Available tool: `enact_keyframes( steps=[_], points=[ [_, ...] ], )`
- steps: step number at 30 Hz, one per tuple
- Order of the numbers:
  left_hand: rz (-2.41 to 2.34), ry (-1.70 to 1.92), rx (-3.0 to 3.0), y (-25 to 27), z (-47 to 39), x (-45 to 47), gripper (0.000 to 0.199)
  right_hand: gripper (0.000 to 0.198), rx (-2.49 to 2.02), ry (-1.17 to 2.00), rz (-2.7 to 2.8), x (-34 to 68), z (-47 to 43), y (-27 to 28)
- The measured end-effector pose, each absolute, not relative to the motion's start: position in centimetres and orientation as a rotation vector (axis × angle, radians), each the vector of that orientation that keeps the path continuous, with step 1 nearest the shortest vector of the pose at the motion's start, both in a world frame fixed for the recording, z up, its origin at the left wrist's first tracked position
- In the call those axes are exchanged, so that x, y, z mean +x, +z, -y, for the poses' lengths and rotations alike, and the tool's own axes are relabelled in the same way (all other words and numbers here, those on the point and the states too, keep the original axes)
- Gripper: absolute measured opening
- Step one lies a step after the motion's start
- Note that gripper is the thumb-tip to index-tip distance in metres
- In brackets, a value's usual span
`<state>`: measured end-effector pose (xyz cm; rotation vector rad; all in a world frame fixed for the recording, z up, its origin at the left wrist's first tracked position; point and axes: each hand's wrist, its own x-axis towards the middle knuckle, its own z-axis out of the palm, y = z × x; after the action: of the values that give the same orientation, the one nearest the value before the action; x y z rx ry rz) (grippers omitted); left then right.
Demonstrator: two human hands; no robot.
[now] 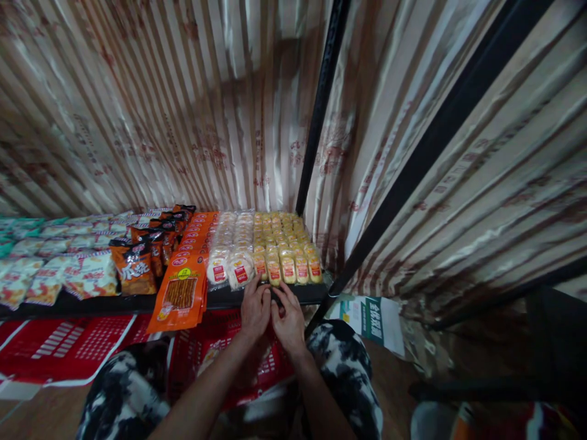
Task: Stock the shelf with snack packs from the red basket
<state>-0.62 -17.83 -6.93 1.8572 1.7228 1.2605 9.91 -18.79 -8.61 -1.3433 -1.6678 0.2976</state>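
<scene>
My left hand (255, 308) is at the shelf's front edge, its index finger stretched toward the lower end of a small yellow wrapped cake (260, 266). Close beside it, my right hand (288, 313) reaches forward with fingers extended, fingertips at the foot of another yellow wrapped cake (274, 272). Both hands seem to touch the front packs without gripping them. These cakes, with red labels, stand in several tight rows at the shelf's right end. Left of them are rows of round white wrapped cakes (241, 273) in clear film.
Orange snack packs (178, 290) overhang the black shelf (224, 297), beside brown-orange bags (132, 269) and white bags (92, 273). Red baskets (82, 342) lie below. Black posts (321, 110) and pleated curtain (183, 122) close off the back; a green-white packet (373, 321) lies right.
</scene>
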Motion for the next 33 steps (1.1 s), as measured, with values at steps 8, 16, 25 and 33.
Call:
enact_keyframes(
  steps=[8,16,25,33],
  points=[
    [-1.746,1.140,1.933,-6.9,18.7,-0.6,0.030,0.030,-1.385,0.272,1.620,9.3,18.7,-9.0],
    [-1.881,1.235,1.986,-7.1,20.0,-2.4,0.029,0.027,-1.347,0.131,1.575,8.8,19.0,-9.3],
    [-2.035,1.249,1.968,-7.8,19.2,-5.9,0.032,0.027,-1.370,0.150,1.528,8.5,19.3,-9.7],
    [-1.877,1.220,2.077,-8.5,18.2,-6.5,0.034,0.027,-1.398,0.232,1.506,8.1,20.2,-10.1]
  ],
)
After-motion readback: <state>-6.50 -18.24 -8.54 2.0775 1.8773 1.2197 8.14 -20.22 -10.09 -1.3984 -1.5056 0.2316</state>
